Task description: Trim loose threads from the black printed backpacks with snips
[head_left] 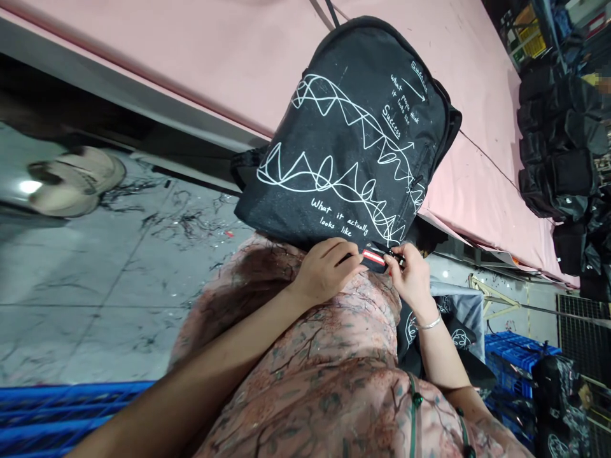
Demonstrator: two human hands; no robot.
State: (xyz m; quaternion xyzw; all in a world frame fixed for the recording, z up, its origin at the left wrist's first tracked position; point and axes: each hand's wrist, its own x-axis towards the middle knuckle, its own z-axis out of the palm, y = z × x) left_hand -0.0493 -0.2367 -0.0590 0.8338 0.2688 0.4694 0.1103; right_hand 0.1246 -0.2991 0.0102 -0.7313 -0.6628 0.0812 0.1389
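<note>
A black backpack (334, 133) with white line drawings and lettering leans on the edge of the pink table and my lap. My left hand (329, 270) is closed on the bag's near edge, fingers curled over the black fabric. Just beside it is a small red-and-white label (373, 256). My right hand (410, 273) pinches a small dark piece at the label's right end. Whether that is a strap, a zip pull or a small tool, I cannot make out. The fabric under my left fingers is partly hidden.
The pink table (191, 57) runs along the far side. Black bags (556, 146) are piled at the right. Blue crates (515, 359) stand at lower right, another blue crate (57, 413) at lower left. Thread scraps and a shoe (79, 181) are on the tiled floor.
</note>
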